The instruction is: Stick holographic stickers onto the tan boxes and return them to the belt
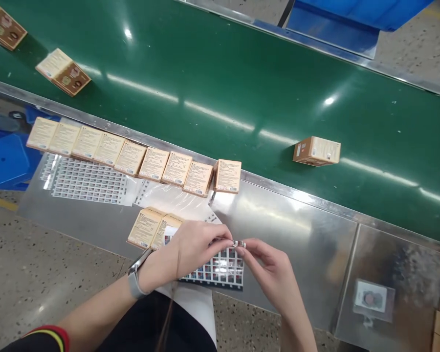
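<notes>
Nine boxes sit lined up beside the green belt, seemingly to free working room on the metal surface, while left hand and right hand pinch a small strip above the label sheet, presumably fingertip-to-fingertip for fine control

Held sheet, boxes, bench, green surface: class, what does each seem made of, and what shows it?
Sheet: probably glossy film or coated paper; light glares off its printed grid.
Boxes: likely thin cardboard, low sheen; folded edges, printed panels.
Bench: metal, perhaps stainless steel; silvery, streaky reflections.
Green surface: smooth, perhaps plastic or rubber; it mirrors lights.
</notes>
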Available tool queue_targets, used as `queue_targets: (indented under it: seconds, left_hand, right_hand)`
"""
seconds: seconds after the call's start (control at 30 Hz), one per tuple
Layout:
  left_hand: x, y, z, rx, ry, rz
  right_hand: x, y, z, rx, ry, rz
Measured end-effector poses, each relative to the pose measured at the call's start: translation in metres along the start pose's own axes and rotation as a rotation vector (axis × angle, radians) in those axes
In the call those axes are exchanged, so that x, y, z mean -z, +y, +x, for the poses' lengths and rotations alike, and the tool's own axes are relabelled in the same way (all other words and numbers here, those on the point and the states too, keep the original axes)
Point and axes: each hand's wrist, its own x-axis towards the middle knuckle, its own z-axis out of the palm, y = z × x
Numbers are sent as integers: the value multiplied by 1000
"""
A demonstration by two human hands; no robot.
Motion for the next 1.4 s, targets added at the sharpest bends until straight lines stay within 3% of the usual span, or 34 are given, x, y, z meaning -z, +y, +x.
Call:
queue_targets:
  seconds: [0.2, 0.33, 0.43, 0.53, 0.6, 0.73, 1.17, 1.4]
  left_hand:
    - [12, -9, 4, -56, -23, 197]
    - [17, -15, 9, 40, -11, 219]
    - [22, -26, 14, 72, 7, 268]
    - [23, -40, 21, -97, -17, 324]
    - [21, -50, 28, -197, -66, 330]
    - [13, -61, 43, -191, -152, 321]
    - [8, -60, 49, -141, -140, 276]
    - [9, -60, 49, -145, -142, 272]
  right_hand:
    - [4, -11, 23, 353, 51, -305]
    - [-3, -14, 33, 499, 110, -443]
    - [-10, -3, 45, 363, 183, -281]
    - [-21, 17, 72, 25, 450, 105]
    - [-31, 32, 97, -124, 634, 347]
    - [-50, 47, 133, -186, 728, 590]
    - [-72, 48, 139, -180, 854, 398]
    - [-80, 41, 145, -144, 1004, 213]
